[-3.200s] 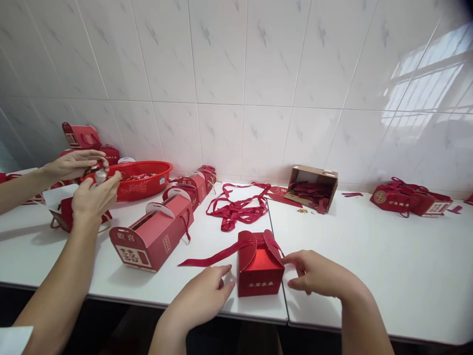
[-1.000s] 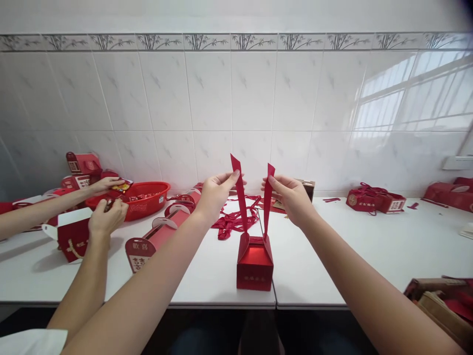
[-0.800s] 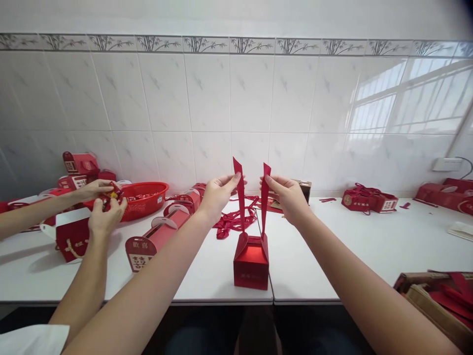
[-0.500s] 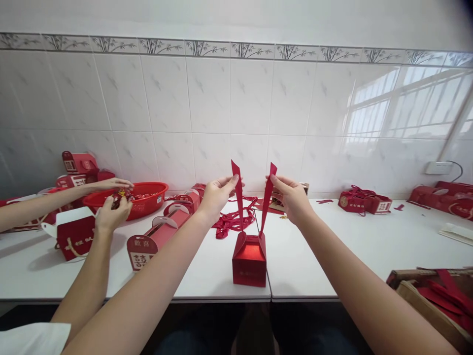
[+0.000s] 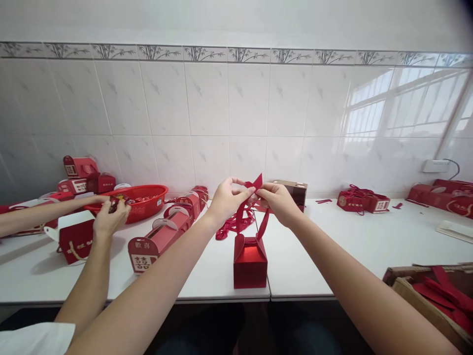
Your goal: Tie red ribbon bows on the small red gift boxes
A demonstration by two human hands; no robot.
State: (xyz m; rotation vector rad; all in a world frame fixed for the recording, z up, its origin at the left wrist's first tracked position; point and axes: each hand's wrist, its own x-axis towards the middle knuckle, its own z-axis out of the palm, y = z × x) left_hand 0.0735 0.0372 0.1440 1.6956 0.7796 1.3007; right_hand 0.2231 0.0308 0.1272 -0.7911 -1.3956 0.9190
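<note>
Head view, sole entry. Principal item: one small red gift box (image 5: 250, 264), upright on the white table (image 5: 314, 256), near the front edge, just left of the seam; squarish body, sloping top panel with a metallic sheen, curved flaps drawn together at the crown. With it, one red ribbon (image 5: 239, 222): flat, satiny, its two strands rising from the flaps to the hands.

Left hand (image 5: 229, 199): thumb and fingertips pinched together on the ribbon. Right hand (image 5: 278, 199): likewise pinched on it, fingertips close to the left's. One pointed end stands up between them.

State of work: we judge the box closed and the ribbon in place at the flaps; the strands meet or cross above, and we cannot tell which. We see no finished knot or bow, so the tying appears to remain.

Surrounding stock: a tangled ribbon heap (image 5: 226, 230), limp and loosely looped, beyond the box; at left, a long pink carton (image 5: 168, 241) of smooth card with rounded end panels, and farther off a red plastic basket (image 5: 142, 213), oval and perforated; at far right, a pair of bow-topped boxes (image 5: 360, 202), faceted, with gold print.
</note>
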